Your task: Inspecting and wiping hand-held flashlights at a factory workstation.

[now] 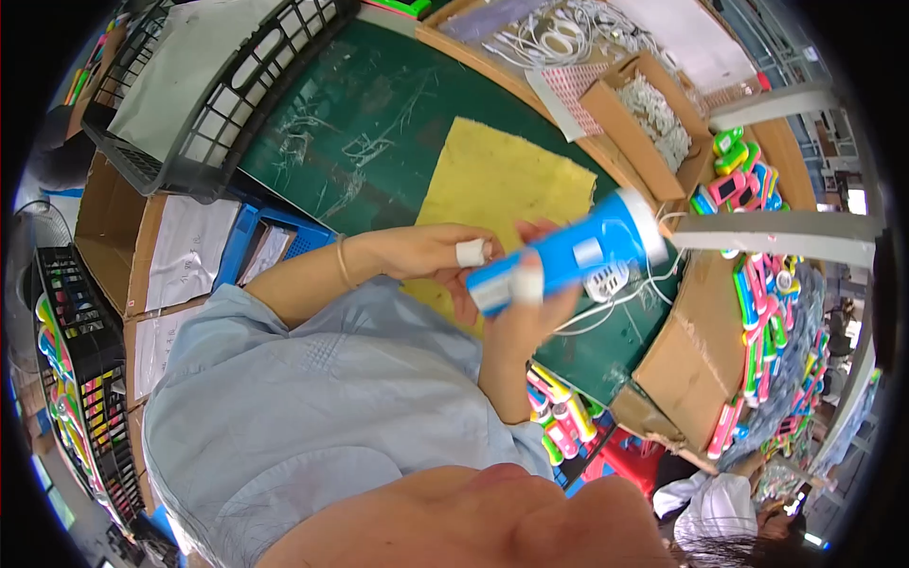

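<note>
My right hand (535,293) is wrapped round a blue flashlight-shaped plastic device (568,256) with a white rim at its wide end. It is tilted, wide end up to the right, and slightly blurred. White tape covers a finger of that hand. Close to the device's narrow end is my left hand (459,260), its fingers curled and thumb taped white; whatever they pinch is hidden. A white round piece with dark slots (608,282) shows at the device's lower side; I cannot tell whether it is attached. A white cable (615,305) loops there. Beneath lies a yellow cloth (507,175).
The green tabletop (331,95) carries plastic scraps. A black crate (227,104) stands at far left, above a blue tray (248,232). Cables fill a box (464,47) at the back, beside a small carton (615,104) of white parts. Colourful devices (757,322) are piled right, past a grey post (776,230).
</note>
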The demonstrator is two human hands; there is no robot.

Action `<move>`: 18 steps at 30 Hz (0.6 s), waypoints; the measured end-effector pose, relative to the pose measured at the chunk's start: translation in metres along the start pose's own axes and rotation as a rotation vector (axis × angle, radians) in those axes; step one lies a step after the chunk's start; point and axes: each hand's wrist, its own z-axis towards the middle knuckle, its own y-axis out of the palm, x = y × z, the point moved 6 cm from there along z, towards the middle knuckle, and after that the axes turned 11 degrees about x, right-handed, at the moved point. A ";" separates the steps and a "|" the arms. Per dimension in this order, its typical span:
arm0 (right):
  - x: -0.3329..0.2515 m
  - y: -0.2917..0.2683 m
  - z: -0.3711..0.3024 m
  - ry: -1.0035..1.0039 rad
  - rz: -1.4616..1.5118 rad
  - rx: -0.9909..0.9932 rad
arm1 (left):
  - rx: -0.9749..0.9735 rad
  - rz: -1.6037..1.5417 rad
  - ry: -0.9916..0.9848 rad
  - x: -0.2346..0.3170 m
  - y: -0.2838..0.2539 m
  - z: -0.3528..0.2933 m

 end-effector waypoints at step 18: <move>0.041 -0.029 -0.030 -0.676 -0.892 -0.464 | 0.328 0.803 0.807 0.047 0.025 -0.027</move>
